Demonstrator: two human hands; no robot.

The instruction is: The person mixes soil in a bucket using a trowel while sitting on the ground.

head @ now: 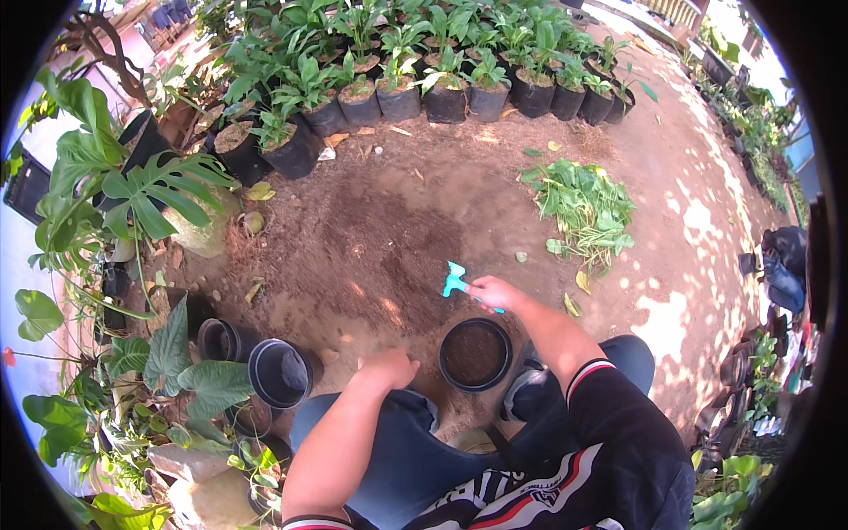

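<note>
My right hand (493,293) grips the handle of a small turquoise hand rake (455,279). Its wide head is over the loose dark soil (411,265). Just below that hand stands a round black plastic pot (476,354) with brown soil inside. My left hand (389,368) is low over the ground by my knee, left of this pot, its fingers curled down and mostly hidden. To the left of it is another black pot (281,374), with no soil visible in it, beside a similar dark pot (222,340).
Leafy seedlings in black grow bags (446,103) line the far side. A heap of cut green leafy stems (583,205) lies on the ground at right. Large-leaved plants (152,192) and a rounded stone (205,222) border the left. Potted plants (762,371) stand along the right.
</note>
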